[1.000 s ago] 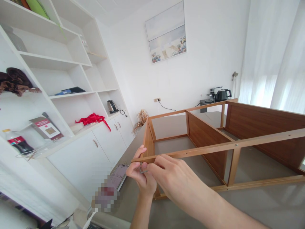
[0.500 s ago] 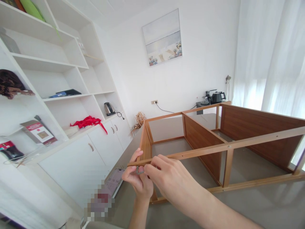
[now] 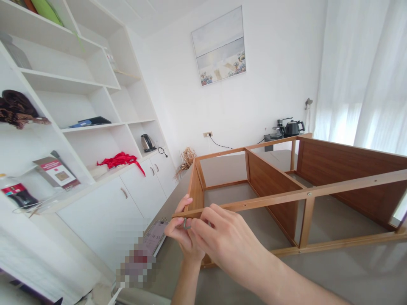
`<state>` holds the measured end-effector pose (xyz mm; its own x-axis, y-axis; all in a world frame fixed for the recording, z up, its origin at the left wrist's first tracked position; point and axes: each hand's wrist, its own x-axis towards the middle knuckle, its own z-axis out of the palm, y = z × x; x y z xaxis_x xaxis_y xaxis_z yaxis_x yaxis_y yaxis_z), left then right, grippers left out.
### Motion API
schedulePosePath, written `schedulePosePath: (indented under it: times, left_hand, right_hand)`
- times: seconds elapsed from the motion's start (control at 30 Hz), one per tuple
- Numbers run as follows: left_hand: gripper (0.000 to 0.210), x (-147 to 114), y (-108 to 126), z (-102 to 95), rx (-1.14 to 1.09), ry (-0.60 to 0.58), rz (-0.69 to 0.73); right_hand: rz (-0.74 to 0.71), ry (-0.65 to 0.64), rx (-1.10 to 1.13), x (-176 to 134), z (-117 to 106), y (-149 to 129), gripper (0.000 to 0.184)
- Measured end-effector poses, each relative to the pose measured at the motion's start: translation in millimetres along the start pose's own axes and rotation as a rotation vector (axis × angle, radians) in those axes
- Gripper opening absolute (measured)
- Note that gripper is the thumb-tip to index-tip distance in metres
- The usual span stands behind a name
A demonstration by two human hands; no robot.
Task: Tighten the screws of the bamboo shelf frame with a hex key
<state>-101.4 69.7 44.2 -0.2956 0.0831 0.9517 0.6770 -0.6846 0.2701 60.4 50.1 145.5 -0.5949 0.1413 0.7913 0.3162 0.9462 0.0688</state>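
A brown wooden shelf frame (image 3: 280, 195) lies on its side on the grey table, with panels standing between its rails. At its near left corner my left hand (image 3: 186, 241) is closed around the end of the rail, fingers above and below it. A small bent metal hex key (image 3: 186, 223) shows just under that rail end, between my two hands. My right hand (image 3: 219, 231) is closed, its fingertips pinching the hex key close to the left fingers. Where the key's tip meets the wood is hidden.
A phone (image 3: 155, 237) showing a timer lies on the grey table (image 3: 251, 279) left of my hands, partly pixelated. White shelves (image 3: 63, 84) line the left wall. Behind the frame stand a black kettle (image 3: 293, 128) and dried stalks (image 3: 187, 159).
The view has shifted slightly, so the room sits a little farther right. Both hands keep their hold at the corner, and the hex key appears turned slightly.
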Motion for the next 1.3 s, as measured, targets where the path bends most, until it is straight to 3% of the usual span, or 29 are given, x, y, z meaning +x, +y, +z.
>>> schedulePosePath:
  times: [0.2,0.47,0.73,0.87,0.97,1.17,1.3]
  left_hand:
    - [0.037,-8,-5,-0.7,0.031,0.024,-0.058]
    - [0.027,3,4,0.1,0.008,-0.019,-0.010]
    - [0.028,-4,-1,-0.5,0.015,-0.004,-0.050]
    - [0.025,-3,-1,1.3,0.004,0.003,-0.047]
    - [0.014,3,3,2.6,-0.007,-0.003,0.005]
    - [0.012,7,6,1.6,0.022,-0.009,0.000]
    - [0.015,5,5,1.6,0.015,-0.009,0.002]
  right_hand:
    - [-0.028,0.075,0.003,2,5,-3,0.036]
    - [0.048,-0.035,0.085,-2,5,3,0.024]
    - [0.103,0.028,0.124,-4,11,-1,0.025]
    - [0.086,0.068,0.012,-5,15,-4,0.028]
    - [0.064,-0.004,-0.066,-7,15,-3,0.032]
    - [0.069,-0.310,-0.028,-5,6,-1,0.024]
    - [0.108,-0.371,0.088,-1,-1,2,0.027]
